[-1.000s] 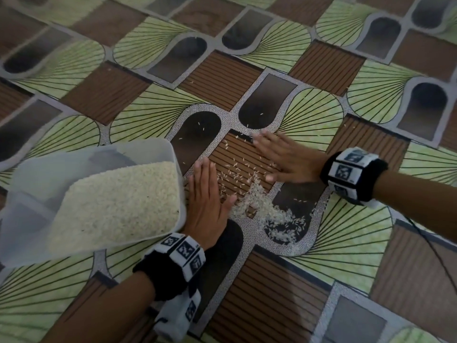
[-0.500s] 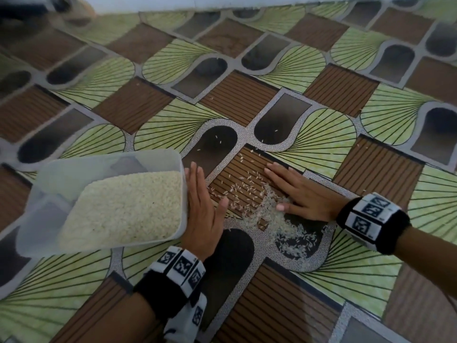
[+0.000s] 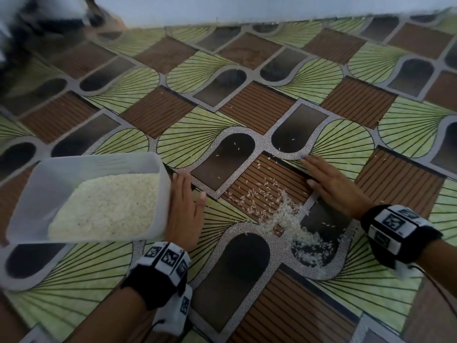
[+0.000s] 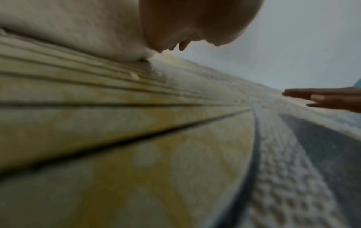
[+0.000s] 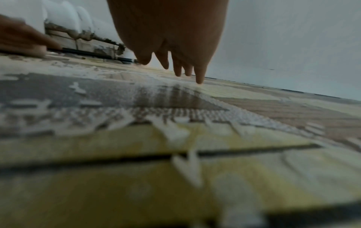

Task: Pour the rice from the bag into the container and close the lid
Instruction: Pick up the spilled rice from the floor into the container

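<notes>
A heap of spilled white rice grains (image 3: 294, 226) lies on the patterned green-and-brown floor mat (image 3: 247, 305). At its nine o'clock, the left hand (image 3: 184, 211) lies flat with fingers released, touching the translucent rectangular plastic container (image 3: 37, 191), lidless and part-filled with white rice (image 3: 106, 209). At two o'clock the right hand (image 3: 333, 186) lies flat, holding nothing.

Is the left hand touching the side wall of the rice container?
Touching. In the head view the left hand lies flat along the container, with no floor between them; the left wrist view shows the same.
</notes>
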Action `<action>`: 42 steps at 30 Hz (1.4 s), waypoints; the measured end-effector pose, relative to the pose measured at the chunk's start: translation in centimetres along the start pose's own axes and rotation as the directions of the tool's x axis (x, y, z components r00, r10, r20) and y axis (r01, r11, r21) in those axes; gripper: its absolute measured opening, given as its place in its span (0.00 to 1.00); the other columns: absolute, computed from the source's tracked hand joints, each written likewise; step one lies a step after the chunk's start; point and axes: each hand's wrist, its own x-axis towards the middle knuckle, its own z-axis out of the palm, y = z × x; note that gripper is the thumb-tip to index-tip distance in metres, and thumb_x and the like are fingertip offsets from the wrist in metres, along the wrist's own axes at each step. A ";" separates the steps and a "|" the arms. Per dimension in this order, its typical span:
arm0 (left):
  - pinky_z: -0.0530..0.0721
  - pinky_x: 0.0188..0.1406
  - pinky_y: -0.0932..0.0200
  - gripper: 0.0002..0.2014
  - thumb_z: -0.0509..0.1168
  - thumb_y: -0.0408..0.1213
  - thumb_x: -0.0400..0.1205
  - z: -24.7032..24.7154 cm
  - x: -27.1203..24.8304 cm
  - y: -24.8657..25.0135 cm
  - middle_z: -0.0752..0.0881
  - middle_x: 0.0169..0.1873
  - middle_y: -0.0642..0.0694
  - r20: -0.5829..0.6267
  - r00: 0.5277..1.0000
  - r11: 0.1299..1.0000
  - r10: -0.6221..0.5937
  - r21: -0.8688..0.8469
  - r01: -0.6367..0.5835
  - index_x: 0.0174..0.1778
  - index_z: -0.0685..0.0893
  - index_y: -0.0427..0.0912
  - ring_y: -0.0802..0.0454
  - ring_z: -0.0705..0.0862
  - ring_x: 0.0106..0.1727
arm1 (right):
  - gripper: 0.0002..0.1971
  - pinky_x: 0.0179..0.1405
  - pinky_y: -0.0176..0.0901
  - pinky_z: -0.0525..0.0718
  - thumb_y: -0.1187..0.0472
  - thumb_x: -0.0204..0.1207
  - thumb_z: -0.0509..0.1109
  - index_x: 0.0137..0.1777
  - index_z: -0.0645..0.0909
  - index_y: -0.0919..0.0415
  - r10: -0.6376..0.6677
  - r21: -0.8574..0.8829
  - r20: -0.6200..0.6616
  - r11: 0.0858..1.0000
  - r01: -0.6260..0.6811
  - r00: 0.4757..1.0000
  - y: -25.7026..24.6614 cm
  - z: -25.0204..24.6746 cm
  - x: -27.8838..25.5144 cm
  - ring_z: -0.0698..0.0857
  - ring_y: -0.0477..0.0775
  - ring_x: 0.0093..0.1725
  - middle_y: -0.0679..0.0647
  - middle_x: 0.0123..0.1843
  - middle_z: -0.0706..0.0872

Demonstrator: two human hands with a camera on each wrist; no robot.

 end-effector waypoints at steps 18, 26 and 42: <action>0.26 0.75 0.62 0.35 0.33 0.59 0.80 4.1 -2.4 5.5 0.29 0.78 0.47 0.538 0.790 0.882 0.293 0.168 -0.441 0.77 0.33 0.42 0.58 0.26 0.77 | 0.49 0.76 0.43 0.30 0.22 0.59 0.18 0.76 0.25 0.52 0.124 -0.123 0.273 0.988 -0.093 0.954 -0.1 0.6 -0.1 0.25 0.48 0.78 0.47 0.79 0.26; 0.35 0.77 0.48 0.35 0.39 0.56 0.85 2.3 9.9 6.7 0.34 0.79 0.38 0.185 0.939 0.919 -0.289 0.330 0.217 0.79 0.36 0.36 0.43 0.34 0.80 | 0.49 0.73 0.45 0.27 0.24 0.57 0.14 0.76 0.26 0.53 0.252 -0.203 0.183 0.955 -0.215 0.950 1.8 0.3 -0.4 0.25 0.47 0.77 0.47 0.77 0.25; 0.29 0.75 0.54 0.44 0.20 0.67 0.69 5.7 6.2 7.0 0.24 0.74 0.42 0.549 0.831 0.898 0.088 0.318 -0.305 0.73 0.26 0.38 0.48 0.25 0.76 | 0.41 0.70 0.48 0.50 0.30 0.78 0.38 0.80 0.52 0.61 0.204 -0.252 0.091 0.952 -0.176 0.975 3.3 1.3 -0.1 0.38 0.47 0.82 0.61 0.80 0.59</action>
